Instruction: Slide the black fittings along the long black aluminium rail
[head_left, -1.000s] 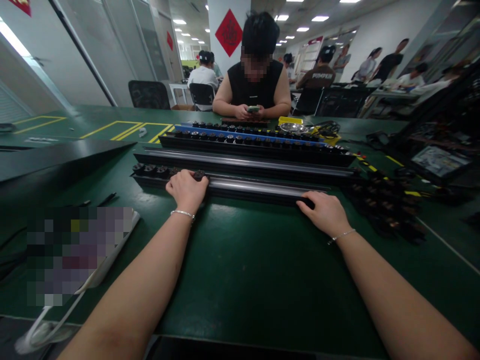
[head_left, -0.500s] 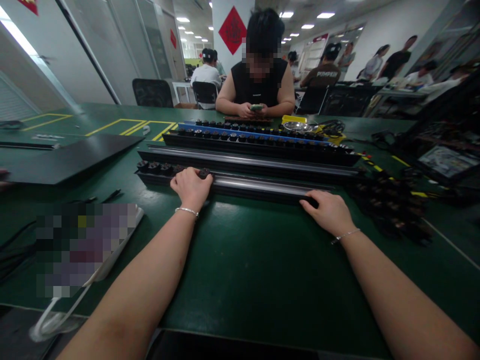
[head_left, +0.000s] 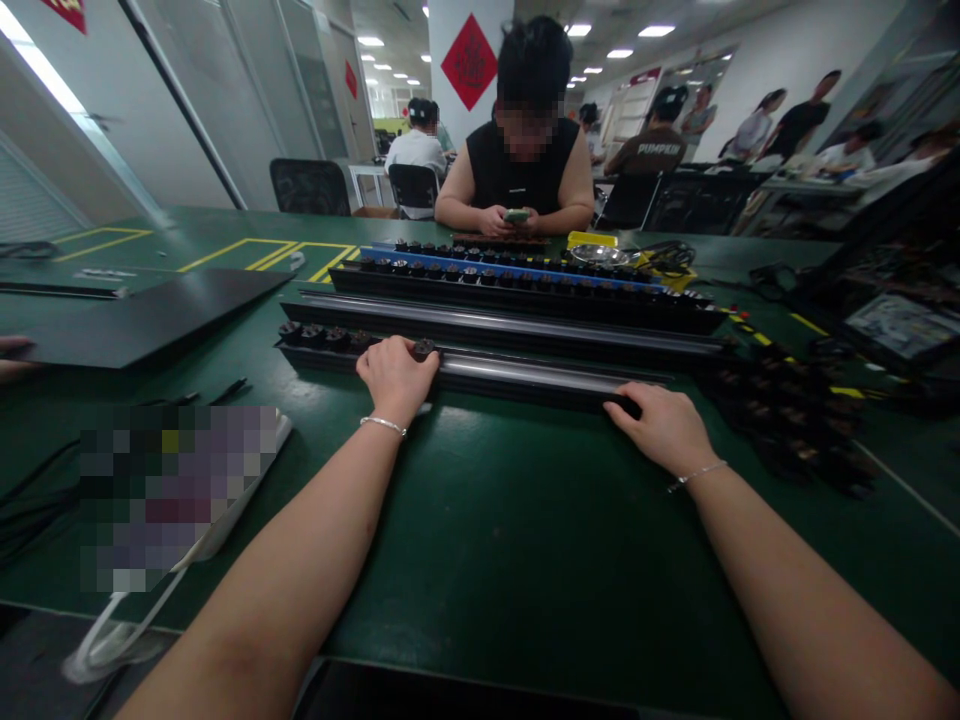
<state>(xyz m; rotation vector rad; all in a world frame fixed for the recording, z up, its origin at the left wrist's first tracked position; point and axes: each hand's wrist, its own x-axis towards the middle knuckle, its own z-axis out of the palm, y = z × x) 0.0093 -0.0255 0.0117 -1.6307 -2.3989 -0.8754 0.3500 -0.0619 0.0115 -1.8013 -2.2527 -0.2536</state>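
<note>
A long black rail (head_left: 525,372) with a shiny inner face lies crosswise on the green table. Black round parts (head_left: 313,335) sit in a row along its left section. My left hand (head_left: 397,378) is closed over the rail, with one black round part (head_left: 424,349) between thumb and fingers; its fingertips are partly hidden behind the rail. At the rail's right end, my right hand (head_left: 664,425) is closed around the black edge, thumb in front. Just behind lies a second black rail (head_left: 495,322) with a bare shiny face.
Farther back stand rails filled with round parts (head_left: 517,278), one of them blue. A heap of dark parts (head_left: 795,420) lies right. A black sheet (head_left: 142,320) and a white-edged, blurred-out object (head_left: 247,490) lie left. Across the table a person (head_left: 525,170) holds a phone.
My left hand has slid slightly right along the rail with the round part. My right hand keeps its place on the rail's end. At far left, another person's hand shows more by the black sheet.
</note>
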